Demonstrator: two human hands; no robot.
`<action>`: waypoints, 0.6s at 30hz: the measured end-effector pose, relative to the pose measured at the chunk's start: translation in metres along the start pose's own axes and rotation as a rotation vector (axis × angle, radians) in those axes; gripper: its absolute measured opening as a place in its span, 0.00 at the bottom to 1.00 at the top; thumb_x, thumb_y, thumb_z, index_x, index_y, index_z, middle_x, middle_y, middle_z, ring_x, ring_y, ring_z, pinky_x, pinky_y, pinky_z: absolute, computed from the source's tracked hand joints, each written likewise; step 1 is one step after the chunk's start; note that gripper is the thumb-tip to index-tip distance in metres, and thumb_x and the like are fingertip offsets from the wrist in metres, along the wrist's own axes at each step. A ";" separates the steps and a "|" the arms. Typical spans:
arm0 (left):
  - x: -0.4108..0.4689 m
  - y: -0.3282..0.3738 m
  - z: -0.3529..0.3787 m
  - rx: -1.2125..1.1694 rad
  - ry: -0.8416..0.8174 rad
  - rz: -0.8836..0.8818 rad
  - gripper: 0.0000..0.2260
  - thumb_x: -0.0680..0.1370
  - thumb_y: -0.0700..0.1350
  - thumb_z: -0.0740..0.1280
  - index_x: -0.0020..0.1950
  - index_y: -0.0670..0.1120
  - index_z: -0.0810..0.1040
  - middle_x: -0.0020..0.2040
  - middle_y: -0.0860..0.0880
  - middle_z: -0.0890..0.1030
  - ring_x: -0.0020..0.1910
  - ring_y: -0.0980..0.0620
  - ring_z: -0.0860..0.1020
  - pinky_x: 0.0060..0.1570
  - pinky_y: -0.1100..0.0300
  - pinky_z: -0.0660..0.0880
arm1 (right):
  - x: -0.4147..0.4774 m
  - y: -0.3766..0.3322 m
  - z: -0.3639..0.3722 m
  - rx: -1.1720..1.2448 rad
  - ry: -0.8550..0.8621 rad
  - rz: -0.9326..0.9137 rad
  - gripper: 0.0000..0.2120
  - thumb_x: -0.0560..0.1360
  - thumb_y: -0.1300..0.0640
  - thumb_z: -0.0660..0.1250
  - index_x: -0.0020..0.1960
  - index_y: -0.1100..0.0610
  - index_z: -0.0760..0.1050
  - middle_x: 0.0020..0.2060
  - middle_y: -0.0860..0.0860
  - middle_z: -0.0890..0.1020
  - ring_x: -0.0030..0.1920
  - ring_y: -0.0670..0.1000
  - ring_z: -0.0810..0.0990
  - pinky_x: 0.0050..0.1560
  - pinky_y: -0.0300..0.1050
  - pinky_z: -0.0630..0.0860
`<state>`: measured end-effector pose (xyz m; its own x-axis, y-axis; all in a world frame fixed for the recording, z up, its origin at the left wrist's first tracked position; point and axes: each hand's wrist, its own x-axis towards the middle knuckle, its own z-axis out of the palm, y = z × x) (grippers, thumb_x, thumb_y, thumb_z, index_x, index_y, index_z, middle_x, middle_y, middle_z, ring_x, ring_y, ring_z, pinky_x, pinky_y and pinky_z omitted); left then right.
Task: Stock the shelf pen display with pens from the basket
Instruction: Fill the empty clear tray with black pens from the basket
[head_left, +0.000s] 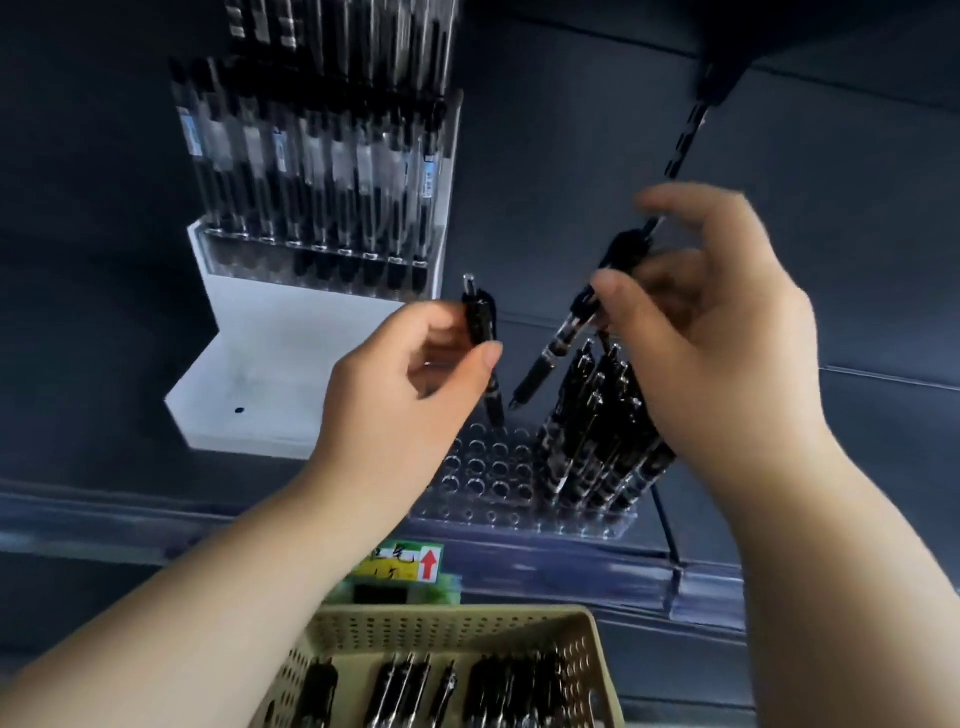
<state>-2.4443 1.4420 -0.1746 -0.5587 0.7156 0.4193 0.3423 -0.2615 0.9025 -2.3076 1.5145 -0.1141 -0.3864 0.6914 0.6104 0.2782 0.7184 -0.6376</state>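
A clear plastic pen display (493, 473) with rows of round holes stands on the shelf; its right part holds several black pens (597, 441), its left holes stand vacant. My left hand (410, 384) grips a black pen (480, 322) upright, its tip just above the display's back holes. My right hand (711, 332) pinches another black pen (556, 348), tilted with its tip down-left above the display. A beige perforated basket (447, 634) with several black pens (498, 686) sits at the bottom of the view, below the shelf edge.
A white stand (270, 374) at the left carries a clear rack of tall black pens (322, 176). A green and yellow price label (400, 564) with a red arrow hangs on the shelf rail (104, 519). A dark slotted upright (685, 140) runs behind my right hand.
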 end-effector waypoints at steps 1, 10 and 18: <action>0.001 -0.002 0.001 0.005 -0.003 -0.008 0.07 0.73 0.42 0.70 0.46 0.53 0.78 0.41 0.58 0.83 0.42 0.63 0.80 0.42 0.75 0.72 | 0.001 0.005 0.002 -0.034 -0.007 -0.008 0.16 0.74 0.57 0.68 0.53 0.40 0.67 0.33 0.43 0.80 0.36 0.41 0.79 0.37 0.29 0.73; 0.007 -0.013 0.005 0.012 0.053 -0.084 0.03 0.71 0.47 0.69 0.44 0.55 0.79 0.41 0.61 0.83 0.42 0.64 0.80 0.41 0.76 0.71 | 0.008 0.024 0.009 -0.120 -0.083 0.070 0.10 0.72 0.54 0.70 0.43 0.40 0.73 0.33 0.36 0.78 0.38 0.31 0.76 0.38 0.21 0.67; 0.000 -0.010 0.001 0.017 0.044 -0.123 0.05 0.70 0.46 0.70 0.43 0.55 0.79 0.41 0.61 0.83 0.41 0.66 0.80 0.39 0.79 0.70 | 0.009 0.032 0.015 -0.203 -0.136 0.108 0.07 0.72 0.54 0.70 0.47 0.43 0.76 0.34 0.34 0.77 0.45 0.33 0.75 0.38 0.20 0.67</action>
<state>-2.4465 1.4454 -0.1840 -0.6294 0.7126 0.3098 0.2818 -0.1622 0.9457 -2.3156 1.5426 -0.1362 -0.4559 0.7583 0.4659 0.4896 0.6509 -0.5802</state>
